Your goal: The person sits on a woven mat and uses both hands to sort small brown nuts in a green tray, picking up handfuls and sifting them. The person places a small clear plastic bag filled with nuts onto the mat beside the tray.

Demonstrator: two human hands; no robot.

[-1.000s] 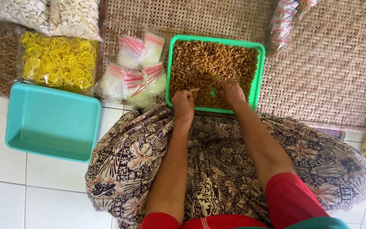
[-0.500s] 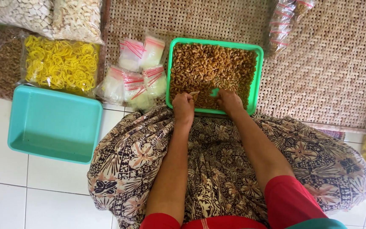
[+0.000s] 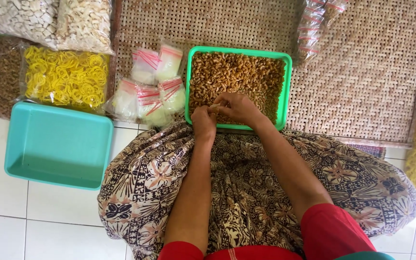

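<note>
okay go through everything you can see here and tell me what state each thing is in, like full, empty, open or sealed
green tray: full of brown curled snacks
turquoise tub: empty
small zip bags: filled, piled beside the green tray
bag of yellow rings: full, lying flat
left hand: fingers pinched together at the tray's near edge
right hand: closed, touching the left hand
</note>
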